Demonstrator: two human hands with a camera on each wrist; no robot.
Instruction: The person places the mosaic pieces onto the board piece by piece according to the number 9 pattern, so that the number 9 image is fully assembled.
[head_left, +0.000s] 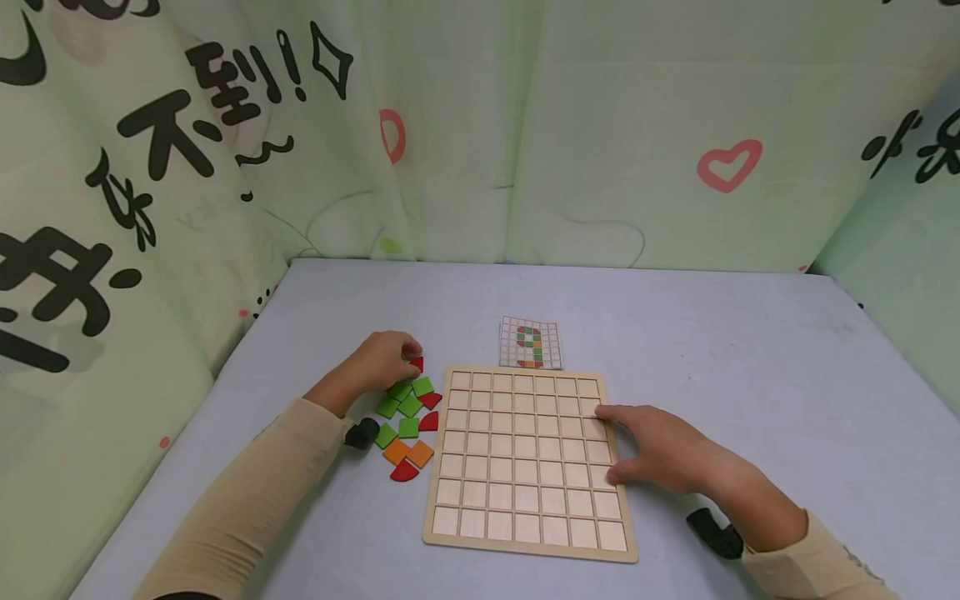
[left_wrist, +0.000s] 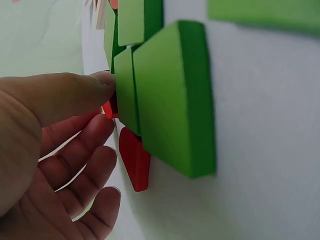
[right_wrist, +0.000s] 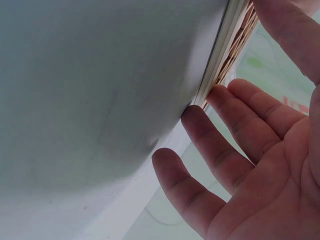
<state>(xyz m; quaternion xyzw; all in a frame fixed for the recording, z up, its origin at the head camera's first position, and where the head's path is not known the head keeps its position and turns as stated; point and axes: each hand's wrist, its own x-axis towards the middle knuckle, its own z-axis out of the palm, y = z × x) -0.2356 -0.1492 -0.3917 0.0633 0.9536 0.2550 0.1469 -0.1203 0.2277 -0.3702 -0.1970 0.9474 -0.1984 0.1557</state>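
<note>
My left hand point(head_left: 377, 360) is at the far end of a group of small flat pieces and pinches a red quarter-round tile point(head_left: 417, 364) between thumb and fingers. In the left wrist view only a sliver of that red tile point(left_wrist: 107, 109) shows, behind green square tiles point(left_wrist: 162, 100). Another red tile point(left_wrist: 135, 160) lies just below them. To the right is a wooden grid board point(head_left: 531, 548), its cells bare. My right hand point(head_left: 667, 446) rests on the board's right edge, thumb and fingers spread. In the right wrist view, its fingers point(right_wrist: 215, 150) are extended beside the edge.
Several green tiles point(head_left: 408, 427), orange tiles point(head_left: 422, 453) and red tiles point(head_left: 404, 472) lie left of the board. A small pattern card point(head_left: 510, 342) with a coloured figure lies beyond the board's far edge. Printed curtains point(head_left: 600, 150) stand behind and beside the white table point(head_left: 720, 333).
</note>
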